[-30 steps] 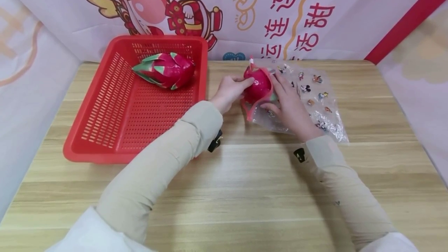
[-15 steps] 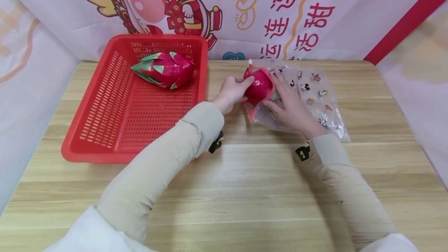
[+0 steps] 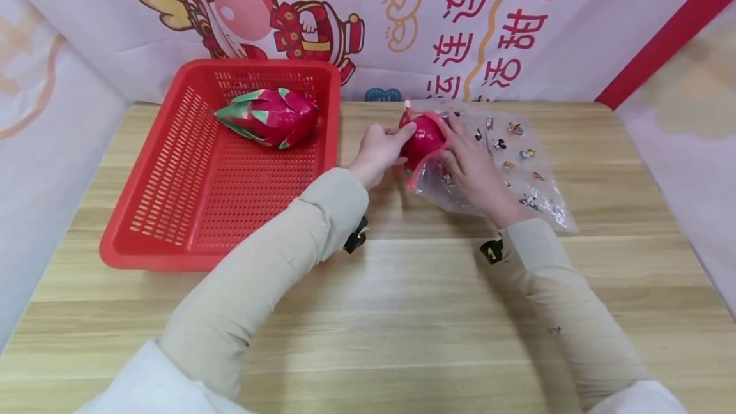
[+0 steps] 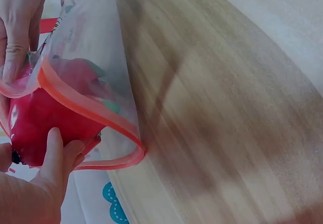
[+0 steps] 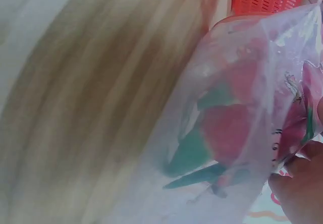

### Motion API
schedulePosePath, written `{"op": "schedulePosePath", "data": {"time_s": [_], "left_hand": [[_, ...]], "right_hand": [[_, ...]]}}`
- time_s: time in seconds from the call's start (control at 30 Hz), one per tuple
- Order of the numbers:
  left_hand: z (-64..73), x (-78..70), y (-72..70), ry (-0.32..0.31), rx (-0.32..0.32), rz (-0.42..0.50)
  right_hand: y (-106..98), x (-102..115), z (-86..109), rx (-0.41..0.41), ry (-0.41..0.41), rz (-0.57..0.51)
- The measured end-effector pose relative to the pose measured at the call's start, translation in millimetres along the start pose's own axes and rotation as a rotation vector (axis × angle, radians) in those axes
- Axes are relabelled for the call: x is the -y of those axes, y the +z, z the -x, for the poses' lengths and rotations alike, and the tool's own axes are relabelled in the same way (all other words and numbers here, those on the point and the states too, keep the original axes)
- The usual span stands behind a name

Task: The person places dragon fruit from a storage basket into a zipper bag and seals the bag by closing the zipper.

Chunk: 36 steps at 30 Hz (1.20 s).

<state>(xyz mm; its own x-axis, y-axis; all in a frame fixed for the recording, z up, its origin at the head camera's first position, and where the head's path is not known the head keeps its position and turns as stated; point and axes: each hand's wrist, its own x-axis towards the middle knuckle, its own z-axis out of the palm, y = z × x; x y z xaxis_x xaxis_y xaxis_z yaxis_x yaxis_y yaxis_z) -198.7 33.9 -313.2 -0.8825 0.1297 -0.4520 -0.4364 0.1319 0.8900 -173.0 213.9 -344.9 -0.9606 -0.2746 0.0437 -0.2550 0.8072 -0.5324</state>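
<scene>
A glossy magenta dragon fruit (image 3: pixel 424 138) lies partly inside a clear zip bag (image 3: pixel 531 177) with cartoon prints and a pink-red zip edge. My left hand (image 3: pixel 376 153) grips the fruit's rounded end, which sticks out of the bag's mouth. In the left wrist view, the left fingers (image 4: pixel 54 153) lie against the fruit just below the zip edge (image 4: pixel 86 108). My right hand (image 3: pixel 478 174) holds the bag around the fruit, its thumb close to the mouth. Through the plastic, the right wrist view shows the fruit's green-tipped scales (image 5: pixel 189 153); most of the right hand is out of that view.
Left of the hands stands a red perforated basket (image 3: pixel 190 259), with a second dragon fruit (image 3: pixel 282 117) at its back. The wooden table (image 3: pixel 402 324) meets a printed white cloth backdrop (image 3: pixel 368 18) behind. Black straps circle both wrists.
My right hand has shifted slightly left, its thumb nearer the bag's mouth. The near part of the zip edge now sits higher over the dragon fruit. My left hand keeps its grip.
</scene>
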Motion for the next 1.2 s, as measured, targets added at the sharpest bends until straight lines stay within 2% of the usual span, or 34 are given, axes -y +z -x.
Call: {"op": "schedulePosePath", "data": {"time_s": [0.17,0.3,0.47,0.63,0.73,0.97,1.1,1.2], "left_hand": [[-2.2,-0.9,0.6,-0.006,0.003,0.058],[-4.1,-0.4,2.8,-0.004,0.0,0.094],[-7.1,1.0,9.5,0.044,0.007,0.033],[-12.4,2.4,15.0,0.086,-0.041,-0.024],[-14.9,3.4,12.8,0.045,-0.065,0.0],[-17.8,2.9,1.2,-0.116,-0.04,0.207],[-17.4,1.4,0.1,-0.137,-0.019,0.217],[-17.2,0.4,-0.4,-0.134,-0.034,0.227]], "right_hand": [[1,2,-3.5,-0.024,-0.024,0.013],[1,7,-8.7,-0.03,-0.012,0.03],[3,17,-15.2,-0.016,-0.018,-0.007],[5,21,-17.8,0.0,-0.038,-0.008],[6,20,-16.4,0.006,-0.026,-0.005],[11,14,-9.0,0.007,0.005,0.069],[16,13,2.8,-0.019,-0.017,0.137],[19,15,13.0,-0.002,-0.06,0.223]]}}
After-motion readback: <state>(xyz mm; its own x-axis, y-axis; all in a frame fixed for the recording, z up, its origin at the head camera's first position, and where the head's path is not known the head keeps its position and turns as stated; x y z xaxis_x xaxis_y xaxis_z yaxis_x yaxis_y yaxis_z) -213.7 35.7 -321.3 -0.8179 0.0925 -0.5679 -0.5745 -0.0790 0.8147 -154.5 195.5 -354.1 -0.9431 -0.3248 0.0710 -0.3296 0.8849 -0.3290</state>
